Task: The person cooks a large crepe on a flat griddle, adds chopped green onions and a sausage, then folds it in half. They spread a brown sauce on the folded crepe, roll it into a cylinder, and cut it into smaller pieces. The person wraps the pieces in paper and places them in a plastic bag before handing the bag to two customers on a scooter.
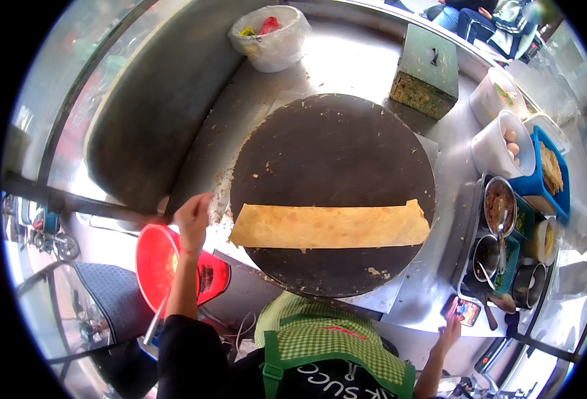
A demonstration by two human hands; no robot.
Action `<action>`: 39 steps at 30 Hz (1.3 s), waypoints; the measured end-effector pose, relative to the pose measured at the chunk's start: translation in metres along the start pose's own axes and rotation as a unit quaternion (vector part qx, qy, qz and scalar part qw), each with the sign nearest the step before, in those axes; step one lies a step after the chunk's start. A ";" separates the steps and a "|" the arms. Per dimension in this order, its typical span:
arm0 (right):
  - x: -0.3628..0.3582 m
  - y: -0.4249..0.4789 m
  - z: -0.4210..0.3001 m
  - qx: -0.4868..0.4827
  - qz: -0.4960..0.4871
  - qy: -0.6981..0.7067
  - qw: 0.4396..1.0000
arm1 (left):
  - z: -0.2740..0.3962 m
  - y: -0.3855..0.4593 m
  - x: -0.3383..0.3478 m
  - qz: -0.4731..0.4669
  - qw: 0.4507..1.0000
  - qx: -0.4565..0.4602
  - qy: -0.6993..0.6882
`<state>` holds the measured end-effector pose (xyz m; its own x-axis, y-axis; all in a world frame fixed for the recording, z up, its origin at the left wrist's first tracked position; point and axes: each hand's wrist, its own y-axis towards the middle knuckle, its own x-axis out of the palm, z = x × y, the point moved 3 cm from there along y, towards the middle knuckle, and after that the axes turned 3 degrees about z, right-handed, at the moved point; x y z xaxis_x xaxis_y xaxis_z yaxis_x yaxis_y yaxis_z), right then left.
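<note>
A folded pancake (330, 227), golden brown, lies as a long strip across the near part of a round dark griddle (333, 149). My left hand (193, 219) hovers just left of the griddle, beside the rim of a red bucket (156, 264). Its fingers are curled and blurred, and nothing shows in them. On the right, my right hand (449, 333) is at the near edge of a smartphone (465, 311) with a lit screen. Its fingers are spread; whether a fingertip touches the phone cannot be made out.
A plastic-lined white bin (268, 57) and a green-topped block (425, 70) stand behind the griddle. To the right are a white tub with eggs (503, 144), a blue basket of fried sheets (548, 164), a sauce bowl (499, 199) and a smaller metal bowl (486, 254). People sit beyond the counter.
</note>
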<state>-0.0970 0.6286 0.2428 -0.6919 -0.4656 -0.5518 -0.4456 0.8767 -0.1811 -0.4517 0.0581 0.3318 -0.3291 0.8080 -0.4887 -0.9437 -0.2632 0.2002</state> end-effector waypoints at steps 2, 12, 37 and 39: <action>-0.032 0.013 0.029 0.103 0.150 0.074 0.980 | -0.018 -0.021 -0.026 0.060 0.994 -0.073 -0.047; -0.049 0.122 0.010 0.027 0.354 0.213 0.910 | -0.039 -0.055 -0.062 0.072 0.995 -0.043 -0.057; 0.291 -0.125 -0.312 -0.205 -0.168 0.366 0.892 | 0.186 -0.040 0.122 -0.162 0.901 0.192 -0.354; 0.288 -0.119 -0.315 -0.204 -0.165 0.357 0.896 | 0.189 -0.043 0.123 -0.118 0.902 0.219 -0.352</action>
<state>-0.4219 0.3527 0.3620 -0.6066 -0.7775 0.1660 -0.7626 0.6281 0.1548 -0.4454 0.2683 0.4234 0.1281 0.9894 0.0689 -0.8308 0.0691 0.5522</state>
